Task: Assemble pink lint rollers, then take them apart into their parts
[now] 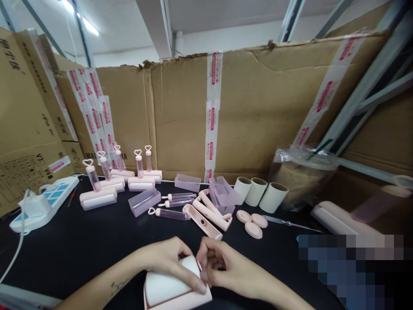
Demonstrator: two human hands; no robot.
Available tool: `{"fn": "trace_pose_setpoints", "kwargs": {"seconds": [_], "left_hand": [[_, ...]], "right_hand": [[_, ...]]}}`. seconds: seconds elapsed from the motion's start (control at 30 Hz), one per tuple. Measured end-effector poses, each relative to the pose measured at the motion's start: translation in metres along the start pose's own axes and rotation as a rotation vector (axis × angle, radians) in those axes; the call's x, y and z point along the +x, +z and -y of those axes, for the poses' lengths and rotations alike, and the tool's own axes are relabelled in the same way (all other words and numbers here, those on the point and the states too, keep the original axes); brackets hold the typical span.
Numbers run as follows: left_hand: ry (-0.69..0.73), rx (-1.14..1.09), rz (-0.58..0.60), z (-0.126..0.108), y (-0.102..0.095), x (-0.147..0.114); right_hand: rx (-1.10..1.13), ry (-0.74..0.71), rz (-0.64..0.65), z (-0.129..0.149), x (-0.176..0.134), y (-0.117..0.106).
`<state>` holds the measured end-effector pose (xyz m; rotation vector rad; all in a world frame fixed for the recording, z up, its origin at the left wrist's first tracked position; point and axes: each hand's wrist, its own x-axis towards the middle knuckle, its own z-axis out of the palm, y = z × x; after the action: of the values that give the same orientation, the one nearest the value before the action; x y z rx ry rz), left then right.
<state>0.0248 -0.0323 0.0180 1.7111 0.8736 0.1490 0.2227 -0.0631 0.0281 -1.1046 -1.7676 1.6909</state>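
Note:
Close to the camera, my left hand [166, 260] is wrapped over a lint roller [171, 282], a white paper roll in a pale pink housing. Its thumb lies along the roll near the right end. My right hand [222, 267] is closed, its fingertips pinched at the right end of the roller; what lies under them is hidden. Just beyond the hands are open pink roller housings [206, 221], clear-tubed handles with heart loops [172, 214], and pink round caps [253, 229]. Three white paper rolls [273, 198] stand behind the caps.
Assembled lint rollers [98, 198] stand at the back left, beside translucent purple covers [145, 201]. A white power strip [48, 204] lies at far left. A screwdriver [290, 223] lies right of the caps, before a bagged drink cup [300, 176]. Cardboard [258, 112] walls the back.

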Motion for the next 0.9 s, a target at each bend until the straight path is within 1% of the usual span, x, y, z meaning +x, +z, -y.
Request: {"fn": "trace_pose_setpoints", "kwargs": {"seconds": [0.03, 0.1, 0.2, 0.27, 0.33, 0.5, 0.6, 0.7, 0.8, 0.9], "left_hand": [[0.022, -0.008, 0.011, -0.001, 0.001, 0.0], [0.05, -0.014, 0.004, -0.002, 0.004, 0.0], [0.029, 0.012, -0.043, 0.0, 0.008, 0.003], [0.018, 0.053, -0.062, 0.001, 0.011, 0.005], [0.042, 0.068, -0.056, 0.0, 0.012, 0.006], [0.151, -0.107, 0.007, -0.001, 0.016, 0.007], [0.108, -0.14, 0.008, 0.001, 0.017, 0.009], [0.056, -0.146, 0.014, 0.002, 0.017, 0.009], [0.077, -0.173, 0.027, -0.001, 0.015, 0.008], [0.1, -0.21, 0.039, -0.005, 0.016, 0.006]], "right_hand": [[0.017, 0.017, 0.0, -0.002, 0.001, 0.0], [0.003, 0.037, -0.043, -0.007, 0.004, 0.001], [-0.059, 0.041, -0.11, -0.013, 0.008, 0.005], [-0.079, 0.053, -0.102, -0.014, 0.009, 0.008], [-0.1, 0.059, -0.088, -0.012, 0.008, 0.011], [-0.188, 0.052, -0.112, -0.003, 0.007, 0.013], [-0.214, 0.05, -0.099, -0.002, 0.006, 0.012], [-0.248, 0.042, -0.126, -0.003, 0.007, 0.012], [-0.256, 0.044, -0.151, -0.006, 0.008, 0.012], [-0.228, 0.034, -0.14, -0.009, 0.01, 0.011]]}}
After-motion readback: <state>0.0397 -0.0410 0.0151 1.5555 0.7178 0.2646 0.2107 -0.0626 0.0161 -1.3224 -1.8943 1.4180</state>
